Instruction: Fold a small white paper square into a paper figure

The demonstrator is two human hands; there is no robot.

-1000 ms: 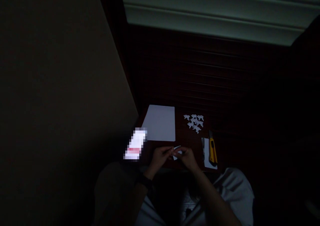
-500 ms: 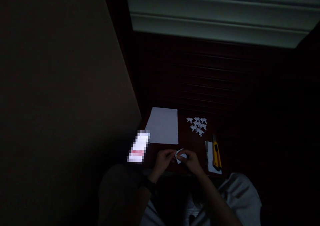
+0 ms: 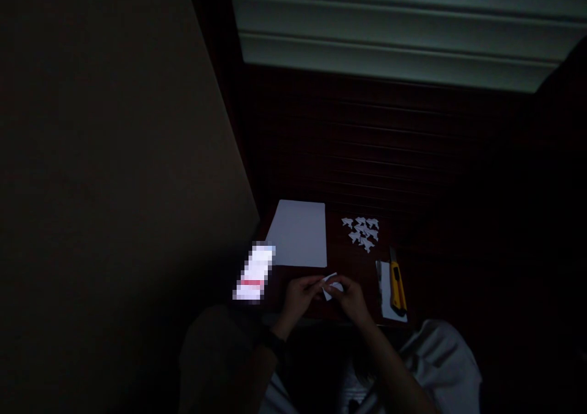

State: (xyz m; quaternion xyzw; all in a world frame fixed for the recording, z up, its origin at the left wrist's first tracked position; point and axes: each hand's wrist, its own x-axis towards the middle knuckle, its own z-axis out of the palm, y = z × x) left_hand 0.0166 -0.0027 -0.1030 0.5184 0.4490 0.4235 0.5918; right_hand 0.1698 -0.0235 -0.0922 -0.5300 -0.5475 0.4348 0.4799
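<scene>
The scene is very dark. My left hand (image 3: 300,295) and my right hand (image 3: 351,296) meet over the near edge of a small dark table (image 3: 348,261), both pinching a small white piece of paper (image 3: 330,285) between their fingertips. A dark watch or band sits on my left wrist. A white sheet of paper (image 3: 300,233) lies flat behind my hands. Several small folded white paper shapes (image 3: 362,230) are clustered at the back right of the table.
A yellow utility knife (image 3: 397,282) lies on a strip of white paper (image 3: 385,292) at the right of my hands. A bright lit phone screen (image 3: 255,273) rests at the table's left edge. A wall rises on the left, dark panelling behind.
My hands stay together on the small paper with only slight finger movement. The view has drifted a little, so everything sits slightly lower and to the right than a second ago.
</scene>
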